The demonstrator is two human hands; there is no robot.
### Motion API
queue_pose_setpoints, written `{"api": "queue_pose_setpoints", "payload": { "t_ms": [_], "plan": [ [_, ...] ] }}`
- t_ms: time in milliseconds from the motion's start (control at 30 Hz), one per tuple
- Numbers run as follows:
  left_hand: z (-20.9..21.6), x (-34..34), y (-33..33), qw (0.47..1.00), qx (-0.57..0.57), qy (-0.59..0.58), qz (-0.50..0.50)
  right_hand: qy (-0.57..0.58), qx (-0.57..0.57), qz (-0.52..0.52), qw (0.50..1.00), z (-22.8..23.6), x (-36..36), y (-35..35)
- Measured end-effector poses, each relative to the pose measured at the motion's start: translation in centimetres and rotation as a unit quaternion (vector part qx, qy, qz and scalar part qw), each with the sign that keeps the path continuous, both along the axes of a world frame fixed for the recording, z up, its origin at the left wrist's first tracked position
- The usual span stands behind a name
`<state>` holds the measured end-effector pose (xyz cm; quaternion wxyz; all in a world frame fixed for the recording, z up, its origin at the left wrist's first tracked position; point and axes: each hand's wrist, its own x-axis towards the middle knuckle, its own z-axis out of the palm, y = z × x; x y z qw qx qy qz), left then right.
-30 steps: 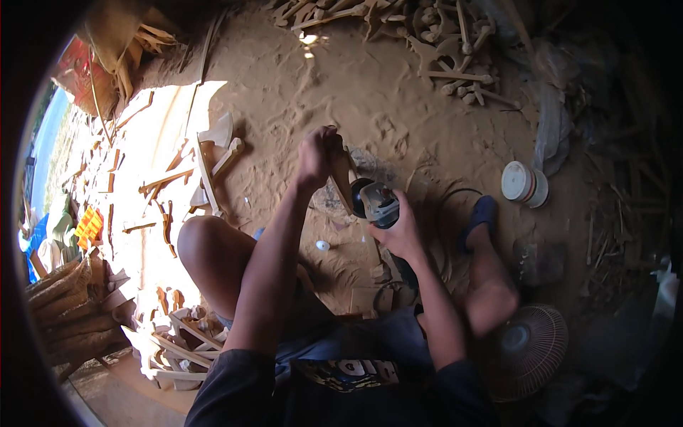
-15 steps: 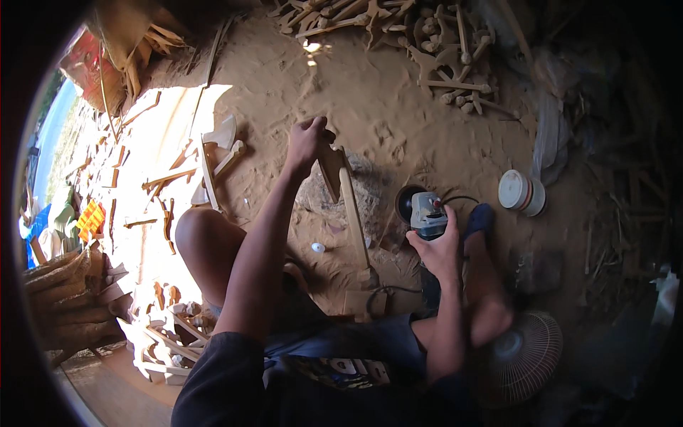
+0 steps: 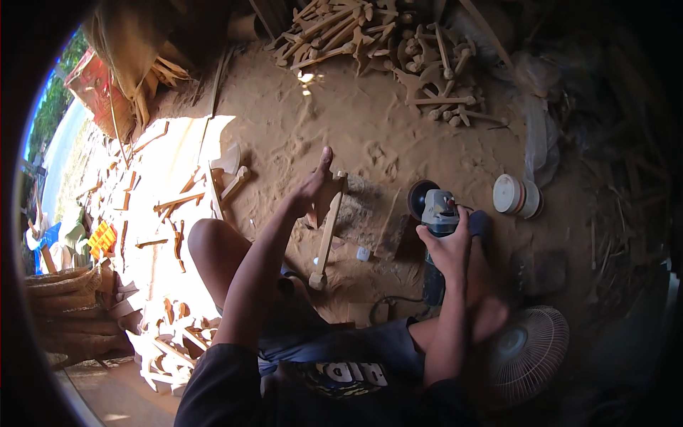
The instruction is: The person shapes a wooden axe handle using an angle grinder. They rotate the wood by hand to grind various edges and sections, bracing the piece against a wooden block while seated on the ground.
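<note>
My left hand (image 3: 319,188) is in the middle, thumb raised, its fingers partly hidden around a carved wooden piece (image 3: 329,235). That piece has a long, pale, straight bar with a knob at its near end. My right hand (image 3: 448,245) grips an angle grinder (image 3: 439,212) with a grey-green head and dark body. A round dark disc (image 3: 422,199) on the grinder faces the wooden piece, apart from it. Whether the disc spins I cannot tell. Beneath the wooden piece lies a rough stone (image 3: 363,213), partly covered.
Carved wooden parts (image 3: 341,35) are heaped at the far side. More pieces (image 3: 178,341) lie at the near left. A white tub (image 3: 509,193) stands on the right, and a fan (image 3: 530,349) at the near right. A cord (image 3: 384,302) crosses the sandy ground near my legs.
The wooden piece has turned, its knobbed near end swinging left. My left hand has come lower and its thumb now sticks up. The grinder has shifted slightly right in the view, which has also moved.
</note>
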<state>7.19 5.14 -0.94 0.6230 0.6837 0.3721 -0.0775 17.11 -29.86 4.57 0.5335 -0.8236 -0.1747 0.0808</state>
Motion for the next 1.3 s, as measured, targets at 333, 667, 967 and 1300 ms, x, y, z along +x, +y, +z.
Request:
{"api": "queue_pose_setpoints", "payload": {
  "t_ms": [333,667,967,1300],
  "plan": [
    [3.0,-0.9,-5.7,0.993,0.0,-0.076,0.086,-0.034,0.006,0.017,0.999,-1.5,-0.6,0.1],
    [0.7,-1.7,-4.6,0.978,-0.057,-0.139,0.142,0.011,0.003,0.038,0.999,-3.8,-0.9,1.2],
    [-4.0,-1.4,-3.6,0.935,0.267,-0.161,-0.168,0.059,-0.008,0.098,0.993,-8.2,-3.9,5.6],
    [-1.3,0.4,-4.9,0.964,0.187,-0.05,-0.182,0.052,-0.083,0.142,0.985,-7.0,-4.6,8.5]
  ]
}}
